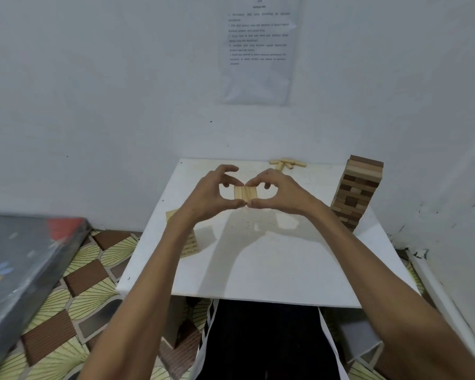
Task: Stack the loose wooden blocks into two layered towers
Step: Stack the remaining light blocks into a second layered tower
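Observation:
Both hands are raised above the white table (272, 270). Between them they hold a row of three pale wooden blocks (245, 193) pressed side by side. My left hand (214, 193) pinches the row's left end and my right hand (274, 193) pinches its right end; the thumbs meet under the blocks. A tall tower of darker brown blocks (357, 194) stands at the table's right edge. A shorter pale tower (188, 239) stands at the left, mostly hidden behind my left forearm. A few loose pale blocks (285, 163) lie at the table's far edge.
A white wall rises right behind the table, with a printed sheet (258, 50) taped to it. A dark slab (19, 270) leans at the left over a patterned floor (74, 297). A white box (365, 349) sits under the table's right side.

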### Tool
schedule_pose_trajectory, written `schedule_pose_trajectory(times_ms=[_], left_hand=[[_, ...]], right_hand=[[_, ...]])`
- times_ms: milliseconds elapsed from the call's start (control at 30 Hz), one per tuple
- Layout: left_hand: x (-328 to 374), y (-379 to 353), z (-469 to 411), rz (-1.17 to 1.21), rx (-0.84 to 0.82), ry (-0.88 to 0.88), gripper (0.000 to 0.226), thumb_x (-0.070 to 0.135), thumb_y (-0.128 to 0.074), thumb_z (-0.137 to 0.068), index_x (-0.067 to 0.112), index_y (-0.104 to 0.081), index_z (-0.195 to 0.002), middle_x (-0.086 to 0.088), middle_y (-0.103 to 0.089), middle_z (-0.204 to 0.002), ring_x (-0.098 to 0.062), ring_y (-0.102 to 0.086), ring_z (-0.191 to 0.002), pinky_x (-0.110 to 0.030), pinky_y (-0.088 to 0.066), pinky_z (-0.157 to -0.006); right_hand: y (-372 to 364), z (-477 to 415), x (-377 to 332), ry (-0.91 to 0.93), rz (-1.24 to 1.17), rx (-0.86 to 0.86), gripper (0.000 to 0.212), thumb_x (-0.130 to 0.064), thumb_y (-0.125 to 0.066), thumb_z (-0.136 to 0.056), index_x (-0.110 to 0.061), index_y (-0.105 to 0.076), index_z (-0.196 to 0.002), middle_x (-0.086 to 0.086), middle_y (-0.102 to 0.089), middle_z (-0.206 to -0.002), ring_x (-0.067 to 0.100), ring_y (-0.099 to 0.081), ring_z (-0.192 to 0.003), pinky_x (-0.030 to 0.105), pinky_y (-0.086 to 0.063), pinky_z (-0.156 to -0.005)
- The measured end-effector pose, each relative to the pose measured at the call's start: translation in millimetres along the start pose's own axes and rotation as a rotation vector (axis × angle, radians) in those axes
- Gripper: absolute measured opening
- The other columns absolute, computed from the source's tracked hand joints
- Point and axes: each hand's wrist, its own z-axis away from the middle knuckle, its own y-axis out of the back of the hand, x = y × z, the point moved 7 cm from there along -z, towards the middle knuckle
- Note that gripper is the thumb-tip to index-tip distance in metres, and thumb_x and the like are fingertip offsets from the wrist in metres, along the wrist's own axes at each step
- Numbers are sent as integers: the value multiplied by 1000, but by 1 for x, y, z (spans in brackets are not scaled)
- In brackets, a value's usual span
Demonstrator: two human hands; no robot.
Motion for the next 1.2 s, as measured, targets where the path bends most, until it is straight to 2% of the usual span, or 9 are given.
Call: schedule_pose_trajectory(times_ms=[267,433,567,733,1067,1200], left_hand=[[-26,75,37,-39,41,109,68,32,-88,-76,33,-52,-133,29,-70,-110,-1,-56,-110,-28,-45,-94],[-52,101,72,-18,110,170,66,28,-89,-75,32,-54,-131,24,-72,-110,-1,-58,-107,-23,-43,-87],[-68,103,90,17,147,209,67,26,-90,-75,31,-55,-131,19,-73,-110,-4,-59,-110,-23,-43,-90],[-79,96,97,14,156,230,67,30,-90,-74,31,-54,-131,21,-73,-110,0,-59,-108,-19,-41,-89],[-89,89,103,3,137,239,65,29,-88,-77,32,-53,-132,23,-72,-112,-4,-58,-111,-26,-43,-91],[-89,88,103,16,144,237,65,28,-88,-77,30,-53,-132,24,-71,-111,-4,-58,-110,-24,-42,-90]], right_hand=[[-43,-37,-70,119,37,-131,42,-51,-83,-81,-39,-70,-119,-18,-57,-123,-1,-52,-107,22,-42,-84],[-86,-54,-93,153,66,-228,46,-51,-82,-81,-39,-67,-123,-16,-56,-124,6,-53,-111,27,-44,-88],[-105,-57,-98,147,66,-273,46,-46,-82,-83,-38,-66,-125,-15,-55,-126,10,-52,-115,30,-45,-92],[-115,-57,-94,112,83,-305,47,-47,-82,-82,-39,-66,-125,-14,-53,-129,9,-51,-116,32,-45,-95],[-123,-56,-90,102,100,-328,47,-46,-82,-82,-40,-66,-125,-13,-52,-131,11,-51,-119,34,-45,-97],[-123,-55,-89,109,95,-324,44,-45,-82,-82,-41,-65,-123,-13,-53,-130,11,-51,-118,34,-45,-96]])
